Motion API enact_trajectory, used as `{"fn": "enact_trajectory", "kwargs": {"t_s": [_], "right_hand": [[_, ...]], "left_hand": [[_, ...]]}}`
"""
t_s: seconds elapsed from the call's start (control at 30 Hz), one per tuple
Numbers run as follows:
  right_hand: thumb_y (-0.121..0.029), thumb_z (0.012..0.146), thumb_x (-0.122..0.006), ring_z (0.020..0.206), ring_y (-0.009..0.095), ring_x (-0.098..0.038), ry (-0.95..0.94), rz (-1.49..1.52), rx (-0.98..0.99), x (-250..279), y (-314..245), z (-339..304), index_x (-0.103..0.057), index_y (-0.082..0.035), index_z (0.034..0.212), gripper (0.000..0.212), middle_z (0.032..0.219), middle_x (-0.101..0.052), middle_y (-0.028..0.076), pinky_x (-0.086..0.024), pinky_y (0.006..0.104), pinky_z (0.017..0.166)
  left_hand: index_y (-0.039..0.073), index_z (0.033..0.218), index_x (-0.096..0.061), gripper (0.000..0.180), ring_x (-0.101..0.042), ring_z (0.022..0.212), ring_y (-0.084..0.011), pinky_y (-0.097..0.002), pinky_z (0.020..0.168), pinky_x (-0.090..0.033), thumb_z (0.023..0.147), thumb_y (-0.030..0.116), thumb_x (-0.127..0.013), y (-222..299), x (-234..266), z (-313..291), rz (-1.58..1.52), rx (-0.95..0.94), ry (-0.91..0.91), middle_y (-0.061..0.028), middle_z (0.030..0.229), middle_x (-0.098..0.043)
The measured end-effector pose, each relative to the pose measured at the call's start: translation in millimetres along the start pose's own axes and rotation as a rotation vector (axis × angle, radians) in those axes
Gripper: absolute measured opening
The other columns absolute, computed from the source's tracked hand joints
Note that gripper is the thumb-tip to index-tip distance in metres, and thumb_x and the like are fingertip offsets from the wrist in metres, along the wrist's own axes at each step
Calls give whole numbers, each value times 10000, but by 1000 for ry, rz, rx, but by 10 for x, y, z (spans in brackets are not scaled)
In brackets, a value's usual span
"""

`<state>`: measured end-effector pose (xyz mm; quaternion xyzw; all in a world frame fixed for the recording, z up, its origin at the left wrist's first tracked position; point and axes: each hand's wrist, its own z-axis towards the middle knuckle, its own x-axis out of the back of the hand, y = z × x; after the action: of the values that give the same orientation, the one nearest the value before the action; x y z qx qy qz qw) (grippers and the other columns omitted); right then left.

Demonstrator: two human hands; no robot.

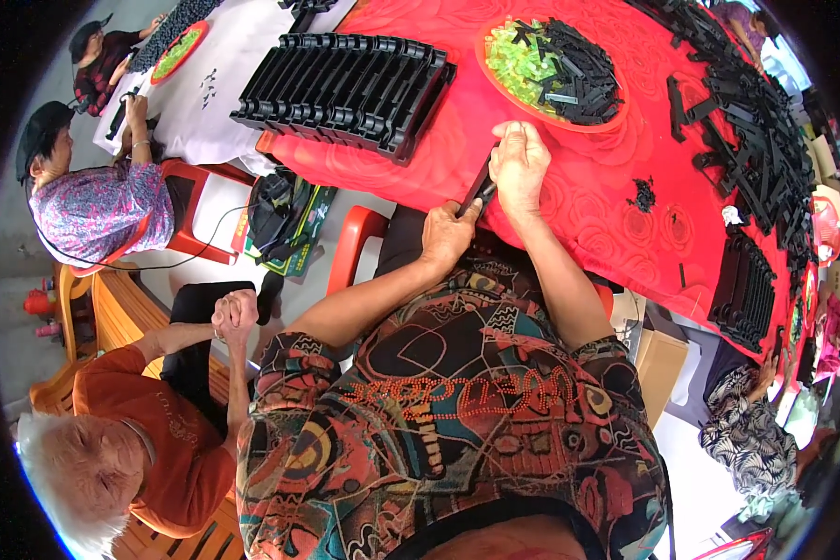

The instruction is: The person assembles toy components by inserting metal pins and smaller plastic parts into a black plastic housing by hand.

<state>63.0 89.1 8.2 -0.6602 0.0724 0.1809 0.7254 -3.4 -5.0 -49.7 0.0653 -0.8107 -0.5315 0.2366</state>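
Observation:
A long black plastic strip (480, 186) slants up from my left hand (446, 233) at the table's near edge. The left fingers are wrapped round its lower end. Closed like a fist, my right hand (520, 166) is beside the strip's upper part; what its fingers grip is hidden. Just beyond the right hand sits an orange-red round tray (569, 126) holding yellow-green small plastic pieces (521, 67) and black plastic pieces (583, 79). Left of it lies a row of ribbed black plastic parts (345, 89) set side by side.
A red patterned cloth (588, 201) covers the table. Black strips (756, 121) are heaped at the right, near another black stack (745, 291). A red chair (353, 245) stands left of my legs. A person in orange (159, 420) sits close by; others work at a white table (238, 56).

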Motion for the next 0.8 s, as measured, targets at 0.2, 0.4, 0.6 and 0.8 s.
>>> {"fn": "enact_trajectory", "kwargs": {"t_s": [0.2,0.4,0.6,0.8], "right_hand": [[-160,926,-381,337,43,-269,36,15,-19,-18,19,44,-487,-16,790,225,494,-319,-37,-221,220,303],[-164,915,-418,339,37,-260,-38,148,-20,-42,2,4,-501,-19,790,208,487,-311,-47,-203,211,308],[-143,909,-427,343,27,-273,-74,208,-82,-64,-111,-20,-514,-21,790,192,484,-321,-56,-212,200,316],[-138,908,-427,342,17,-296,-80,226,-101,-49,-128,48,-520,-31,782,190,488,-332,-69,-225,188,313]], "left_hand": [[-16,633,-555,411,-544,485,-241,-377,519,-416,795,362,-581,-8,-36,-1,7,17,30,-129,497,-532],[25,650,-531,315,-427,419,-93,-250,383,-339,856,263,-545,40,-34,-78,-210,-2,-37,-18,514,-482],[55,665,-530,302,-397,411,-79,-231,375,-315,869,278,-532,-29,-35,-82,-275,19,-34,1,517,-474],[40,626,-521,337,-416,400,-90,-251,377,-325,860,282,-543,15,-42,-86,-278,-19,-15,-13,488,-474]]}}
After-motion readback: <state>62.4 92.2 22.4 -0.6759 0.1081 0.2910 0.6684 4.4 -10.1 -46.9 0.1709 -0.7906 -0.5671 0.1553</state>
